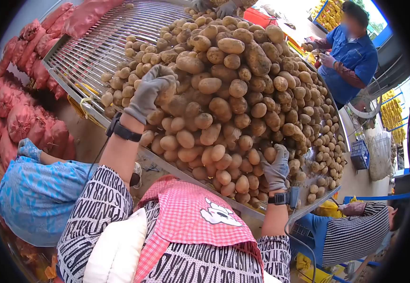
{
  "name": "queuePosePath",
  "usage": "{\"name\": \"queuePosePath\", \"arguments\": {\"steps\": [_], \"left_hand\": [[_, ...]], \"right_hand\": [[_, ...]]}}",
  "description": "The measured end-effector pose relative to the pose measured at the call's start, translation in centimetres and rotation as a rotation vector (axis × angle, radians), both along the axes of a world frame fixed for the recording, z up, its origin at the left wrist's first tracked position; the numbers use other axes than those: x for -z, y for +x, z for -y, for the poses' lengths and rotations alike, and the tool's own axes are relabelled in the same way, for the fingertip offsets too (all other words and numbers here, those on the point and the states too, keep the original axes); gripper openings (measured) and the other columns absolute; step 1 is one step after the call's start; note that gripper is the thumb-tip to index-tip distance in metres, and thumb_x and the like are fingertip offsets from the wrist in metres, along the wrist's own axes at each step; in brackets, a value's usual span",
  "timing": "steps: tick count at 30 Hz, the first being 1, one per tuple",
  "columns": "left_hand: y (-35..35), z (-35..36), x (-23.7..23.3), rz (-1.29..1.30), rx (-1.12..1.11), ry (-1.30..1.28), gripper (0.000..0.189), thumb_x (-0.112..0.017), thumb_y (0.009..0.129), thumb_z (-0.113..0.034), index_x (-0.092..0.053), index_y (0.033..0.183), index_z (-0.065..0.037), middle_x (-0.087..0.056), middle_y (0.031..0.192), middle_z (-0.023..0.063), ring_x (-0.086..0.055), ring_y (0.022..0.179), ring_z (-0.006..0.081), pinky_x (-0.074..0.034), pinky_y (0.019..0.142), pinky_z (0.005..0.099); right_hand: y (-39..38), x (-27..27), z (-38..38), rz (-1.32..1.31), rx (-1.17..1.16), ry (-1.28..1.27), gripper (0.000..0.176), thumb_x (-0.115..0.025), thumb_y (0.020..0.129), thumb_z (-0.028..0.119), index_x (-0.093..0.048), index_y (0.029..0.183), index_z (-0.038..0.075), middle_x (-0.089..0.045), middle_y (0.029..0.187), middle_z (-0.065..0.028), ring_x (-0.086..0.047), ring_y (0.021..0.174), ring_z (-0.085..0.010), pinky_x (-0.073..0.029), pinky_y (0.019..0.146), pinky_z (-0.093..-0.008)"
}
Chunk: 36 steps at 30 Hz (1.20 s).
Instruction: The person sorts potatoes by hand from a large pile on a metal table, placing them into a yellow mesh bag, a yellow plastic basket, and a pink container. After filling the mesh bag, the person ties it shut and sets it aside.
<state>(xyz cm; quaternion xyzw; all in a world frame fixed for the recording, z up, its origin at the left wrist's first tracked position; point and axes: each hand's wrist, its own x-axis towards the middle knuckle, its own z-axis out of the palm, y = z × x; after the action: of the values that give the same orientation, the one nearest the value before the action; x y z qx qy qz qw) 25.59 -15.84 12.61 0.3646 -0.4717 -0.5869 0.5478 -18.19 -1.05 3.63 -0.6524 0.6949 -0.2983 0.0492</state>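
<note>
Grey knitted gloves cover both hands of a worker in a pink checked apron [191, 212] leaning over a sloping heap of potatoes [224, 94] on a metal sorting table [68, 85]. The left hand [149, 92] lies on the upper left flank of the heap, fingers bent down over the potatoes there; whether it grips one cannot be told. The right hand [276, 166] is at the heap's lower right edge, near the table's rim, its fingers closed round a single potato [269, 153]. A black strap [122, 131] circles the left wrist, and a small device [287, 197] with a cable sits on the right wrist. Bare steel bars [106, 42] show at the table's upper left end, just beside the smaller potatoes. Red mesh sacks [21, 118] are stacked along the left side. Three other people are at the table: one in a blue patterned top [35, 198] at lower left, one in a striped top [356, 233] at lower right, and one in a blue shirt [353, 56] on the far right, a gloved hand near the potatoes. A blue crate [359, 154] stands on the floor to the right, with yellow sacks [391, 113] beyond it.
</note>
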Motion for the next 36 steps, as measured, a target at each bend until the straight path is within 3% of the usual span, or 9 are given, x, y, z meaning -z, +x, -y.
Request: {"name": "queuePosePath", "arguments": {"steps": [3, 5, 7, 10, 15, 23, 25, 27, 36], "left_hand": [[-2.1, 4.5, -5.2, 0.726, -0.062, -0.142, 0.051, -0.063, 0.085, -0.011, -0.054, 0.134, 0.001, -0.067, 0.112, 0.0129, -0.066, 0.093, 0.0195, -0.053, 0.086, 0.0286], [-4.7, 5.8, -8.5, 1.202, 0.06, -0.115, 0.073, -0.067, 0.082, -0.018, -0.043, 0.149, -0.004, -0.065, 0.119, 0.0165, -0.064, 0.094, 0.021, -0.051, 0.088, 0.0284], [-6.3, 8.9, -6.0, 1.746, 0.175, -0.146, 0.087, -0.069, 0.077, -0.034, -0.036, 0.154, -0.011, -0.05, 0.147, 0.0211, -0.049, 0.135, 0.0325, -0.041, 0.112, 0.0382], [-8.4, 8.4, -5.9, 1.862, 0.075, 0.007, 0.084, -0.066, 0.082, -0.039, -0.035, 0.155, -0.011, -0.041, 0.153, 0.0212, -0.038, 0.143, 0.0359, -0.033, 0.118, 0.0414], [-3.6, 10.3, -1.2, 1.361, 0.036, -0.09, 0.076, -0.066, 0.084, -0.038, -0.043, 0.15, -0.01, -0.049, 0.146, 0.0199, -0.051, 0.133, 0.033, -0.04, 0.11, 0.0378], [4.7, 5.6, 5.6, -0.195, 0.067, 0.351, 0.049, -0.061, 0.097, -0.019, -0.047, 0.143, -0.008, -0.057, 0.137, 0.0114, -0.064, 0.11, 0.0184, -0.05, 0.093, 0.028], [5.3, 2.5, 7.6, 0.082, 0.334, -0.209, 0.052, -0.053, 0.101, -0.036, -0.046, 0.144, -0.007, -0.055, 0.14, 0.0099, -0.062, 0.099, 0.0185, -0.05, 0.081, 0.0298], [-0.7, -3.1, 0.7, -0.751, 0.602, 0.363, 0.057, -0.047, 0.102, -0.046, -0.046, 0.144, -0.007, -0.053, 0.144, 0.0081, -0.055, 0.087, 0.0177, -0.044, 0.069, 0.0305], [-4.4, -13.1, 4.6, -1.068, 0.656, 0.756, 0.065, -0.047, 0.101, -0.053, -0.04, 0.151, -0.012, -0.046, 0.151, 0.0136, -0.053, 0.082, 0.0173, -0.042, 0.069, 0.0314]], "right_hand": [[-0.1, 1.2, -0.7, 0.262, 0.091, 0.009, 0.063, -0.081, 0.082, 0.027, -0.051, 0.132, 0.002, -0.054, 0.129, -0.0155, -0.059, 0.112, -0.0292, -0.049, 0.098, -0.039], [1.1, -0.4, -1.4, 1.247, 0.061, -0.027, 0.059, -0.076, 0.085, 0.022, -0.05, 0.135, 0.003, -0.057, 0.125, -0.0102, -0.059, 0.112, -0.0211, -0.049, 0.097, -0.0351], [-0.7, 1.0, -2.6, 1.553, -0.02, -0.081, 0.054, -0.068, 0.091, 0.028, -0.05, 0.136, 0.003, -0.063, 0.114, -0.0077, -0.061, 0.107, -0.0194, -0.055, 0.09, -0.034], [-1.7, 1.1, -5.1, 2.125, -0.294, -0.125, 0.048, -0.061, 0.096, 0.038, -0.057, 0.132, 0.007, -0.068, 0.113, -0.0092, -0.065, 0.104, -0.0232, -0.058, 0.087, -0.0375], [-3.3, 0.0, -10.2, 2.356, 0.472, -0.517, 0.032, -0.065, 0.096, 0.036, -0.069, 0.112, 0.009, -0.071, 0.108, -0.0095, -0.067, 0.105, -0.0253, -0.061, 0.085, -0.0429], [-7.0, 4.4, -17.6, 1.959, 0.843, -0.403, 0.024, -0.059, 0.099, 0.023, -0.066, 0.118, 0.009, -0.07, 0.105, -0.0049, -0.068, 0.09, -0.022, -0.06, 0.079, -0.0391], [-7.1, 4.2, -17.7, 1.908, 0.806, -0.349, 0.026, -0.059, 0.099, 0.023, -0.065, 0.12, 0.009, -0.069, 0.105, -0.0048, -0.067, 0.09, -0.0217, -0.059, 0.079, -0.0388], [-6.8, 3.9, -17.2, 1.855, 0.769, -0.291, 0.027, -0.059, 0.099, 0.024, -0.064, 0.121, 0.009, -0.069, 0.106, -0.0048, -0.067, 0.089, -0.0213, -0.058, 0.078, -0.0385], [-10.3, 3.6, -15.4, 1.786, 0.87, -0.412, 0.028, -0.06, 0.097, 0.022, -0.061, 0.122, 0.01, -0.067, 0.11, -0.006, -0.066, 0.092, -0.0219, -0.057, 0.079, -0.0388]]}}
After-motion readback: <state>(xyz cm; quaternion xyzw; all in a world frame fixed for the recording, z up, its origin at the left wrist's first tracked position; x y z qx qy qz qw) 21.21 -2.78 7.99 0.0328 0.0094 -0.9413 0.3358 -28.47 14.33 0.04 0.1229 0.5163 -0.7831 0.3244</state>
